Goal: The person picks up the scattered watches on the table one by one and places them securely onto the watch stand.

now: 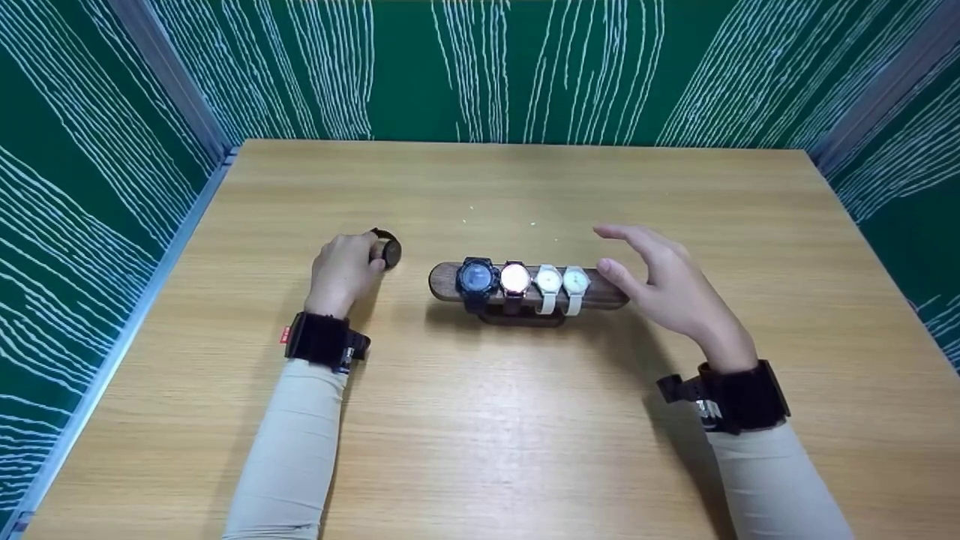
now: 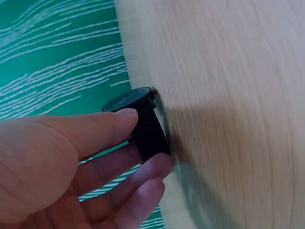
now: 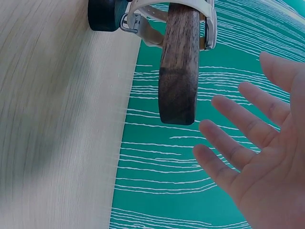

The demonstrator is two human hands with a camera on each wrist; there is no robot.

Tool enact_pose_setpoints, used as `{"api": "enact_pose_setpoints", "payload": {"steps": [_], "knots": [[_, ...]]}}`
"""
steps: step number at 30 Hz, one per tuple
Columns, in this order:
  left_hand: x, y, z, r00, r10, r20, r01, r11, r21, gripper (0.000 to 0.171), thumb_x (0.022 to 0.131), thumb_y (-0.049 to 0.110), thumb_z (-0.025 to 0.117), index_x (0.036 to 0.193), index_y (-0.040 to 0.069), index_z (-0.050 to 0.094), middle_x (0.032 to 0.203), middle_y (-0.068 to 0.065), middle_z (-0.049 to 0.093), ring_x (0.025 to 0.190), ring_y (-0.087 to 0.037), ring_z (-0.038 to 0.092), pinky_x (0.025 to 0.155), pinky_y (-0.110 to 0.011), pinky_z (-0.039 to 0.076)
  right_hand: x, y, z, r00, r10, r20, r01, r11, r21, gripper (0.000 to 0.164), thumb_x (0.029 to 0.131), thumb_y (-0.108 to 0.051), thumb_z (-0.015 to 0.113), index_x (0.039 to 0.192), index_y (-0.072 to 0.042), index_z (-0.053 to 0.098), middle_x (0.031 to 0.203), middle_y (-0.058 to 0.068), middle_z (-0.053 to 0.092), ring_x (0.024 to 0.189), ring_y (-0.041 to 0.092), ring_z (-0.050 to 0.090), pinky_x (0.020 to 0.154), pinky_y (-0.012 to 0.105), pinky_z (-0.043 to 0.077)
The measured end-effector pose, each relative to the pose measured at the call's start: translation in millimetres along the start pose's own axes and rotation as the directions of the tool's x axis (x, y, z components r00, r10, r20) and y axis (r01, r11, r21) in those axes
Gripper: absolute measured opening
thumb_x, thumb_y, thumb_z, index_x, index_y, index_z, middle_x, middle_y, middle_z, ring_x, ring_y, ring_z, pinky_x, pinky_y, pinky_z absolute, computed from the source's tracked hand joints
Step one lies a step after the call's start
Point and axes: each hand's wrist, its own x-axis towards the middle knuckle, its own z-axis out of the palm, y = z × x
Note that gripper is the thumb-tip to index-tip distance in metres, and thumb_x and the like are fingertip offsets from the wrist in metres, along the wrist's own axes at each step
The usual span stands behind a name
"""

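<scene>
Pinched between the thumb and fingers of my left hand (image 1: 342, 271) is a black wristwatch (image 1: 391, 252), on the left part of the table. In the left wrist view the thumb presses by the edge of the round watch (image 2: 128, 98), with fingers under its dark strap. A dark wooden watch stand (image 1: 445, 282) carries a large black watch (image 1: 476, 277), a watch with a pinkish face (image 1: 515, 279) and two white watches (image 1: 548, 280). Beside the stand's right end, my right hand (image 1: 667, 289) is held with fingers spread and holds nothing. The right wrist view shows the stand's bar (image 3: 179, 90) apart from the fingertips.
The wooden table (image 1: 480, 420) carries the stand near its middle. A few tiny white specks lie behind the stand. Green panels with white wavy lines (image 1: 405, 75) close off the back and both sides. Each wrist wears a black camera band (image 1: 319, 339).
</scene>
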Motion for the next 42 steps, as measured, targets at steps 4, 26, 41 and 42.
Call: {"api": "enact_pose_setpoints", "payload": {"steps": [4,26,41,42], "knots": [[0.4,0.6,0.2,1.000,0.010,-0.011,-0.011,1.000,-0.028,0.010,0.101,0.009,0.069,0.094,0.002,0.065,0.100,-0.018,0.073,0.098,-0.039,0.069,0.086,-0.053,0.054,0.1,-1.1,0.0,1.000,-0.005,-0.001,0.005,1.000,0.005,0.045,0.108,-0.027,0.065,0.149,-0.009,0.059,0.148,0.012,0.062,0.143,0.034,0.053,0.119,0.059,0.036],[-9.3,35.8,-30.1,0.969,0.173,-0.176,-0.193,0.975,-0.108,0.011,0.104,0.010,0.063,0.105,-0.001,0.065,0.100,-0.017,0.072,0.097,-0.037,0.069,0.088,-0.051,0.055,0.7,-2.0,0.9,0.998,-0.042,-0.044,0.042,0.999,0.006,0.041,0.108,-0.026,0.065,0.145,-0.009,0.063,0.142,0.011,0.067,0.138,0.034,0.057,0.116,0.058,0.040],[-37.8,83.4,-53.6,0.928,0.311,-0.206,-0.350,0.917,-0.193,0.027,0.094,0.014,0.083,0.113,0.003,0.068,0.115,-0.014,0.075,0.089,-0.023,0.073,0.079,-0.033,0.061,1.0,-8.2,2.7,0.992,-0.082,-0.094,0.084,0.996,0.010,0.037,0.106,-0.019,0.068,0.142,-0.010,0.067,0.138,0.009,0.070,0.134,0.030,0.060,0.115,0.057,0.041],[-39.4,86.8,-53.3,0.918,0.336,-0.213,-0.375,0.908,-0.185,0.027,0.094,0.015,0.083,0.113,0.003,0.068,0.115,-0.014,0.075,0.089,-0.022,0.073,0.078,-0.032,0.061,1.0,-8.8,3.1,0.991,-0.090,-0.100,0.092,0.996,0.009,0.037,0.105,-0.019,0.069,0.141,-0.010,0.067,0.137,0.009,0.070,0.133,0.030,0.060,0.114,0.056,0.041]]}}
